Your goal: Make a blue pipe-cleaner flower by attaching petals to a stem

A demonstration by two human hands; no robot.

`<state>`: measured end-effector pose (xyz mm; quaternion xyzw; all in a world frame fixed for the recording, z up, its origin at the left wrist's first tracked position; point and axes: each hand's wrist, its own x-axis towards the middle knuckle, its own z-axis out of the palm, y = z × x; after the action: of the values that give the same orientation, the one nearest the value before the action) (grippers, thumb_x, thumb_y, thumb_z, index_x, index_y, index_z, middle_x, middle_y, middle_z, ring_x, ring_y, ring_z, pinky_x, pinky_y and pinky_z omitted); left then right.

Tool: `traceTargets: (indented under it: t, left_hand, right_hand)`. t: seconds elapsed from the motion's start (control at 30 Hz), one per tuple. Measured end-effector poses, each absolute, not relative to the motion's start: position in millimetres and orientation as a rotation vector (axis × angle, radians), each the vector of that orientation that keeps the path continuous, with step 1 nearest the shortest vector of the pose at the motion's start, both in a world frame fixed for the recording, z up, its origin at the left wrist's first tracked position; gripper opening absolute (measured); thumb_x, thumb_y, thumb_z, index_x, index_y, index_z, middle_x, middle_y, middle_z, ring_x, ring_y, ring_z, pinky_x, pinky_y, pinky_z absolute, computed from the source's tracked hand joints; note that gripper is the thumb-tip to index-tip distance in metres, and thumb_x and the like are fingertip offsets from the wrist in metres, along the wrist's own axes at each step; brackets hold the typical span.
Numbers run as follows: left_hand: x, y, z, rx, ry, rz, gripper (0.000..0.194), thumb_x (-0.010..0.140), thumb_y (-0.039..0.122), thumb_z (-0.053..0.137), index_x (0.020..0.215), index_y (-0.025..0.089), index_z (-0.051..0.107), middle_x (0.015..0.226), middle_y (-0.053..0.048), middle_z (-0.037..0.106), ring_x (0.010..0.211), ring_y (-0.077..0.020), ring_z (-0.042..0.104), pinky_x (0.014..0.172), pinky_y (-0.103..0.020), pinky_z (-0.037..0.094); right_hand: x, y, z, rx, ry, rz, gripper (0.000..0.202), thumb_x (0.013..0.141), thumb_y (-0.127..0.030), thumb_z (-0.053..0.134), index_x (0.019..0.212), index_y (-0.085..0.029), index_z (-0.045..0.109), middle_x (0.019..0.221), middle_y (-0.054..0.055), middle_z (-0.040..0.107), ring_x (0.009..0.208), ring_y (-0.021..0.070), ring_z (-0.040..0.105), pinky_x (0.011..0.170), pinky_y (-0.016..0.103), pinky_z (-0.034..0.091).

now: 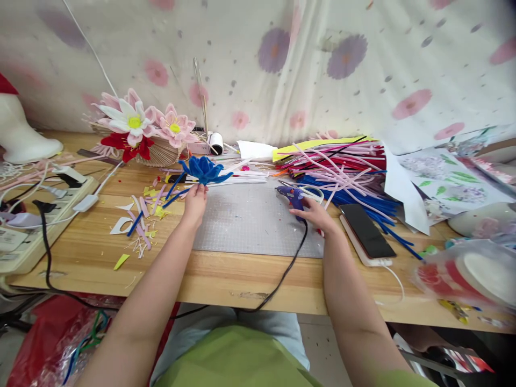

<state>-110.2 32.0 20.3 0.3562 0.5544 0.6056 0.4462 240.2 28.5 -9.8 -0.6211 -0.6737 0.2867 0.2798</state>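
Note:
My left hand (pixel 195 203) is closed round the underside of a blue pipe-cleaner flower (pixel 205 170), its petals facing up above the fingers. Over at the right edge of the grey cutting mat (pixel 242 226), my right hand (pixel 313 214) grips a purple glue gun (pixel 293 195), whose nozzle points left. A black cord runs from the gun's handle down over the table edge. Close behind the gun lie scissors with pale handles (pixel 314 192). Blue pipe-cleaner pieces (pixel 136 223) and paper scraps lie left of my left hand.
Bundles of pink, red and blue pipe cleaners (pixel 342 166) lie behind the mat. A phone (pixel 367 230) rests on a white power bank at right, near a bagged cup (pixel 475 274). Finished flowers (pixel 135 122) stand at back left, a power strip (pixel 48 226) at far left.

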Motion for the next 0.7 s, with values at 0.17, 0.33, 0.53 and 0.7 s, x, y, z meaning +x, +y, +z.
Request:
traceTargets:
  t: [0.17,0.33,0.53,0.7]
  left_hand:
    - [-107.9,26.5,7.7,0.495,0.962,1.259,0.02,0.088,0.026,0.048,0.071,0.015,0.047,0.048,0.009,0.023,0.034,-0.0024,0.018,0.031,-0.013,0.012]
    - [-115.0,26.6,-4.5,0.287,0.7,1.209,0.024,0.093,0.016,0.033,0.077,0.012,0.05,0.051,0.007,0.029,0.034,-0.0019,0.025,0.029,-0.011,0.015]
    - [-114.7,23.9,-8.0,0.298,0.627,1.143,0.025,0.093,0.014,0.031,0.082,0.01,0.053,0.058,0.003,0.04,0.041,-0.0027,0.038,0.033,-0.01,0.025]
    - [-110.8,24.4,-10.0,0.396,0.694,1.187,0.022,0.092,0.014,0.035,0.079,0.012,0.052,0.063,0.0,0.047,0.052,-0.0062,0.05,0.039,-0.012,0.034]
  right_hand:
    - [282.3,26.0,19.5,-1.74,-1.732,0.794,0.051,0.066,-0.049,0.067,0.107,-0.02,0.064,0.099,0.01,0.068,0.087,0.0236,0.064,0.079,0.038,0.049]
    - [293.8,53.3,30.2,-1.913,-1.78,0.429,0.033,0.075,-0.037,0.057,0.098,-0.016,0.067,0.081,0.008,0.069,0.062,0.0183,0.062,0.066,0.036,0.049]
    - [277.5,89.3,23.7,-2.115,-1.932,0.023,0.029,0.081,-0.028,0.047,0.098,-0.022,0.069,0.103,0.007,0.068,0.093,0.0242,0.061,0.077,0.036,0.046]
    - [271.4,108.8,13.8,-2.207,-2.017,-0.201,0.033,0.083,-0.029,0.043,0.107,-0.022,0.065,0.111,0.009,0.064,0.103,0.0256,0.056,0.081,0.037,0.043]
